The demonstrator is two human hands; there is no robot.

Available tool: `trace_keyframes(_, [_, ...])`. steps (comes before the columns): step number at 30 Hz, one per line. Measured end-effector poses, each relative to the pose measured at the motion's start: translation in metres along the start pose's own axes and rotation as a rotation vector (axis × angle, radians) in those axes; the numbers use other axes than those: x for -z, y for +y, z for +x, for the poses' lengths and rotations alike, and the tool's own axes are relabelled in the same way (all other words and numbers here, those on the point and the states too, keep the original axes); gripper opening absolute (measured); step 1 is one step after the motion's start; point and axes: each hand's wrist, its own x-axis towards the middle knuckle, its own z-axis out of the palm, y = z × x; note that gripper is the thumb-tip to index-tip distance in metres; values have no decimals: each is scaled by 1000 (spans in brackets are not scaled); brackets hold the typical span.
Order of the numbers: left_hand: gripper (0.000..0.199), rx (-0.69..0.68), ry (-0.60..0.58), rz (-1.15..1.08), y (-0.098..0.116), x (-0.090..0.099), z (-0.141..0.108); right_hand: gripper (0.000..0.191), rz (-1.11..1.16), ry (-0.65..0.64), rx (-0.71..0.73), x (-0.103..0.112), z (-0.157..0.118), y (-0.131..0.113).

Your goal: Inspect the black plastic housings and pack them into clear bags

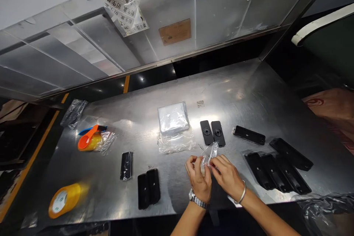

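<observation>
Between my two hands is a small clear plastic bag (212, 151), held low over the metal table near its front edge. My left hand (199, 177), with a watch at the wrist, pinches the bag's left side. My right hand (227, 175), with a bangle, has its fingers closed at the bag's right side. What lies inside the bag, if anything, I cannot make out. Just beyond the bag lie two flat black pieces, a left one (206, 132) and a right one (218, 132), each with a round ring on its face.
A stack of clear bags (173, 118) lies mid-table. Several black trays (279, 171) are at right, one tray (249, 135) apart. Two black trays (148, 188), a wrapped black piece (126, 166), a yellow tape roll (64, 200) and an orange scoop (87, 138) lie left.
</observation>
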Motion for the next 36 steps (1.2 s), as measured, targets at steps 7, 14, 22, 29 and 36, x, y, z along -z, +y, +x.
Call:
trace_keyframes(7, [15, -462, -133, 326, -23, -3, 14, 18, -128, 146, 28, -16, -6, 2])
trace_keyframes(14, [15, -440, -123, 379, -46, -16, 15, 18, -197, 542, -205, -20, -64, 55])
trace_keyframes(22, [14, -386, -158, 398, -47, -28, 9, 25, -388, 670, -426, -2, -148, 134])
trace_keyframes(29, [14, -349, -200, 420, -47, -40, 5, 35, -365, 597, -429, -25, -152, 126])
trace_keyframes(36, [13, -322, -224, 419, -45, -47, 2, 42, -355, 541, -582, -20, -149, 133])
